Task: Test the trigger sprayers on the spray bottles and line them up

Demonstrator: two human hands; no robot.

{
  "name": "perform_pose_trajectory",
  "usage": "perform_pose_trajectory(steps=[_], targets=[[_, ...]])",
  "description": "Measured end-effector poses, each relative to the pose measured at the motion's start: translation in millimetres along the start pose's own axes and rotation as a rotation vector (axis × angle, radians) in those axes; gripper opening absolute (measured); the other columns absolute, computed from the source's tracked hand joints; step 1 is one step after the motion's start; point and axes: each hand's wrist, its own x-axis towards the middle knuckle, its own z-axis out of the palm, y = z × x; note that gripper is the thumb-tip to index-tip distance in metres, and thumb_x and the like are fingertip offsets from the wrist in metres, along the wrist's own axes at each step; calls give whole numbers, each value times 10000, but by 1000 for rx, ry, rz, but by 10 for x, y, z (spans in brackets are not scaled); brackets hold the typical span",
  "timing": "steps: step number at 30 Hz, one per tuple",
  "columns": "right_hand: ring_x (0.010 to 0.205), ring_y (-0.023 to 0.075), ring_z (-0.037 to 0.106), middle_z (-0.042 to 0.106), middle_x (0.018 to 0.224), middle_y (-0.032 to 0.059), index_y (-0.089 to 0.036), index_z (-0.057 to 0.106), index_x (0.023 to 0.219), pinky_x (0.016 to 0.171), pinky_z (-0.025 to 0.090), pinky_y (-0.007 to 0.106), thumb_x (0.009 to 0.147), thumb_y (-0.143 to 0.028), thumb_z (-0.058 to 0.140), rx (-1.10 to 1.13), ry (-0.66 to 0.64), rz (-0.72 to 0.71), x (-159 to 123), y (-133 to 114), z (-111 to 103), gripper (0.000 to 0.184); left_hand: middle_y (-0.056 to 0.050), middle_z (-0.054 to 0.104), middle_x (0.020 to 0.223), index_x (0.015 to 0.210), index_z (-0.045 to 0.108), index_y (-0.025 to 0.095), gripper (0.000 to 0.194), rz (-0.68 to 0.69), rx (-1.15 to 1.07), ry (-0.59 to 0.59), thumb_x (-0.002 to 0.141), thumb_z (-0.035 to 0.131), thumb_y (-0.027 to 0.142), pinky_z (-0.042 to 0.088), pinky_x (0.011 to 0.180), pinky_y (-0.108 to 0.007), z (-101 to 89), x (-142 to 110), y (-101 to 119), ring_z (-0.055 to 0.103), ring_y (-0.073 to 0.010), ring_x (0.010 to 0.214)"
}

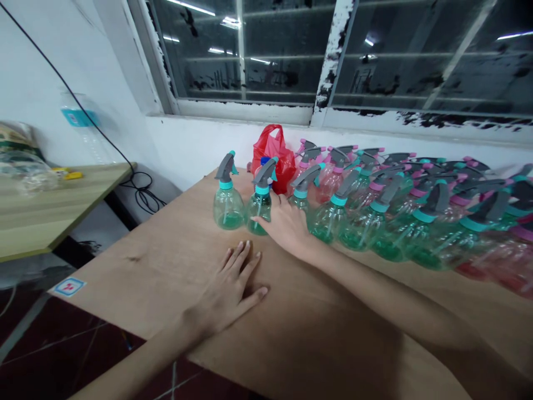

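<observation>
My left hand [227, 291] lies flat on the wooden table, fingers stretched out and thumb spread, holding nothing. My right hand [289, 225] is at a clear green spray bottle [259, 208] with a grey and teal trigger head, second from the left end of the row. Its thumb crosses the bottle's front and its fingers curl along the right side, partly hidden. The bottle stands upright on the table. To its left is a similar green spray bottle [229, 206]; just right, another green spray bottle [306, 180] is partly covered by my hand.
Several more green spray bottles [362, 230] and pink spray bottles [512, 258] crowd the right side of the table [166, 278]. Behind them sits a red plastic bag [285, 166] by the wall. On the left is another table [54, 205]; a black cable [145, 191] hangs beside it.
</observation>
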Motion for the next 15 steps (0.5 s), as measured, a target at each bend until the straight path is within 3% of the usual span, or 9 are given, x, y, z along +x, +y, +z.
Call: perform_pose_trajectory(steps=[6,10,15], targets=[[713,270,647,699,860,62,-232,626,1027,568,455,375,839,-496,486,12,38,-15,-282,311,-301,353,-129,133,1510,1414,228,165,667,28,0,-39,880,376,536,157,1100,-551,-2,57,47,84,-333,1377],[747,267,650,697,899,73,-231,635,1024,593,471,380,846,-486,475,11,102,46,-334,562,-407,350,-130,107,1509,1417,210,147,682,67,3,-77,884,349,548,148,1109,-530,9,160,136,62,-312,1381],[822,309,642,661,1014,142,-150,556,1164,649,490,432,829,-482,495,30,95,106,-272,662,-344,475,-116,86,1512,1421,188,159,690,121,20,-100,883,321,570,129,1118,-514,56,269,252,26,-281,1385]])
